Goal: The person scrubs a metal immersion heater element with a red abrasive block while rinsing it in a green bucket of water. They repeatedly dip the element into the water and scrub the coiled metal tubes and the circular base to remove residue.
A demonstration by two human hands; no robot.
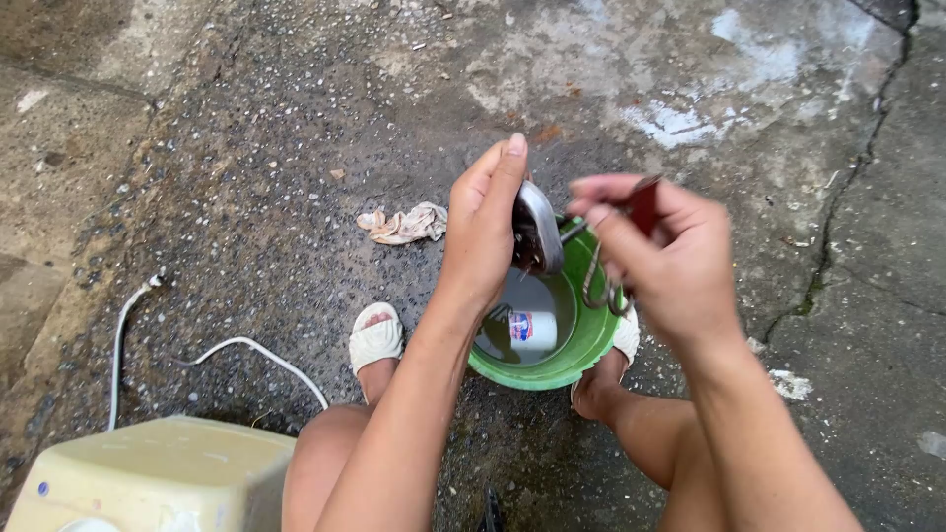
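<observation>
My left hand (pixel 486 222) grips a rounded grey metal part (pixel 539 227) with a dark inner face, holding it upright above a green basin (pixel 587 340). My right hand (pixel 658 251) holds a thin tool with a dark red handle (pixel 645 202); its metal shaft points at the part, and a bent wire loop (pixel 596 281) hangs below the fingers. The basin stands on the ground between my feet and holds water with a small white can (pixel 529 330) in it. Both forearms reach out over my bare knees.
A crumpled beige rag (pixel 406 224) lies on the wet concrete beyond the basin. A cream plastic appliance (pixel 158 478) sits at the lower left, its white cord (pixel 232 347) curving across the ground. My left foot wears a white sandal (pixel 375 338). A crack (pixel 838 197) runs down the right.
</observation>
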